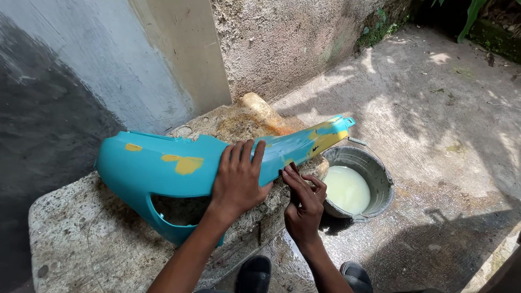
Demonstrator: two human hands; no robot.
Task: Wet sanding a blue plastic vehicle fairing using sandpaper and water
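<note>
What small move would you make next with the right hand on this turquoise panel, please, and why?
Probably slide the right hand and its small dark pad along the panel toward the yellow patch: the left hand presses the panel flat, and the pad sits just short of it.

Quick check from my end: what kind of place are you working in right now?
Probably an outdoor yard or back corner beside a building. A rough plastered wall rises behind a weathered concrete slab, the wet concrete ground is sunlit, and a metal bucket of milky liquid sits by the turquoise panel.
</note>
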